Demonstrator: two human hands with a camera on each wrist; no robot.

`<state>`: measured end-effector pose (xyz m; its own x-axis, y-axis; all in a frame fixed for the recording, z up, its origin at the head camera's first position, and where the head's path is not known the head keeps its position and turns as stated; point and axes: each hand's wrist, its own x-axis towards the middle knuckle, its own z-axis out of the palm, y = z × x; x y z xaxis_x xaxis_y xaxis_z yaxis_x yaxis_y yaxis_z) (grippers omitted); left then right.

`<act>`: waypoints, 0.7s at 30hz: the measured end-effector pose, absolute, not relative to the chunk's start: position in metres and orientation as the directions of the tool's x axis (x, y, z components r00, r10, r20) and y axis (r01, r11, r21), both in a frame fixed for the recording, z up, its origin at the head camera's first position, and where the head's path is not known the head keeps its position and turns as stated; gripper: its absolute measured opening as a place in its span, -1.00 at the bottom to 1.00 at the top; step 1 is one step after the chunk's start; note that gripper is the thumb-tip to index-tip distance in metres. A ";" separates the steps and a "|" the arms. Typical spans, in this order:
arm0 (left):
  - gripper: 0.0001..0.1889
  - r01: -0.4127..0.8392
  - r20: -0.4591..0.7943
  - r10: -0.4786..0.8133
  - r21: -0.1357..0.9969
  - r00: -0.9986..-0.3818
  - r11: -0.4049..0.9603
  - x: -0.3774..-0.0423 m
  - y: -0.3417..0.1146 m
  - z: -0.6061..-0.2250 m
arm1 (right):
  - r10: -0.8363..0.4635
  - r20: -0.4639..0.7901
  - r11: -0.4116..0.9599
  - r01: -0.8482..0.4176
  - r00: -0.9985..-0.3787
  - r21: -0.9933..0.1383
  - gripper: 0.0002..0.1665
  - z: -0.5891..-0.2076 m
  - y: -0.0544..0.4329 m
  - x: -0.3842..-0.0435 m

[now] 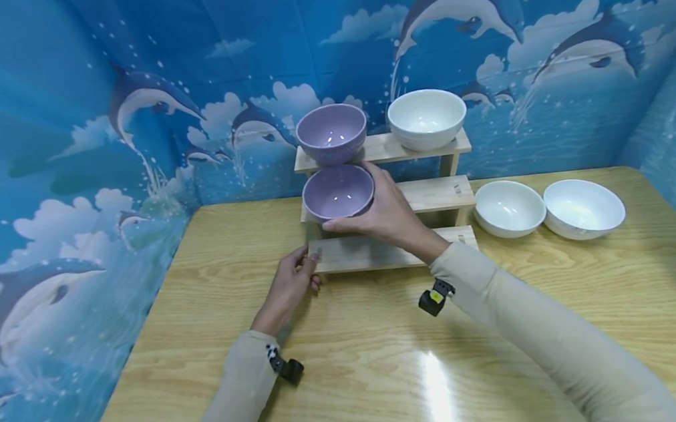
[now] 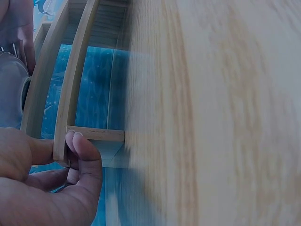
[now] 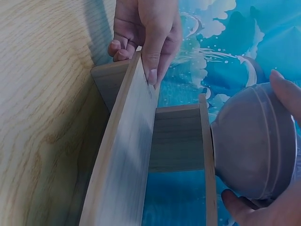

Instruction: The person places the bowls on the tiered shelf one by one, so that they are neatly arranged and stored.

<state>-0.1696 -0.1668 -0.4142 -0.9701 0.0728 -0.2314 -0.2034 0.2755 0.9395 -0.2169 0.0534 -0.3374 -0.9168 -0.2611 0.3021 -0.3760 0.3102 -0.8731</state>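
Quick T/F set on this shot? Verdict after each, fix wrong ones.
1. The right hand holds a glossy round purple bowl. True.
2. The left hand holds nothing. False: it grips the lowest board of the three-tier pale wooden stand.
3. The stand's top board bears another glossy round purple bowl and a glossy round white bowl. True.
4. The wood-grain table bears no bowls. False: two more round white bowls stand on it, right of the stand.

The left hand (image 2: 61,197) pinches the end of a plank (image 2: 76,70) on a pale, tiered wooden rack (image 2: 44,80), fingers (image 2: 89,155) curled beneath. At the upper left, part of the right hand (image 2: 16,21) shows by a rounded greyish-purple bowl (image 2: 10,89). A yellowish wood-grained surface (image 2: 225,117) fills the right side.
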 end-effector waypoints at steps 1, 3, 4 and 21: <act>-0.41 -0.198 -0.225 0.070 0.941 -0.972 0.274 -0.170 -0.167 -0.416 | -0.259 0.291 0.320 -0.367 -0.921 -0.874 0.35 -0.337 0.054 -0.216; -0.40 -0.192 -0.215 0.060 0.943 -0.975 0.271 -0.173 -0.169 -0.425 | -0.255 0.268 0.341 -0.346 -0.929 -0.874 0.37 -0.336 0.055 -0.215; -0.40 -0.193 -0.216 0.057 0.942 -0.975 0.273 -0.173 -0.170 -0.425 | -0.253 0.256 0.353 -0.336 -0.933 -0.873 0.38 -0.336 0.056 -0.214; -0.40 -0.204 -0.226 0.053 0.940 -0.973 0.275 -0.174 -0.169 -0.425 | -0.286 0.134 0.363 -0.237 -0.949 -0.901 0.49 -0.337 0.080 -0.194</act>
<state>-0.1740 -0.1689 -0.4254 -0.9726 0.0527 -0.2262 -0.2037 0.2748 0.9397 -0.1938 0.0798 -0.3370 -0.9488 -0.2860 0.1341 -0.2366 0.3625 -0.9014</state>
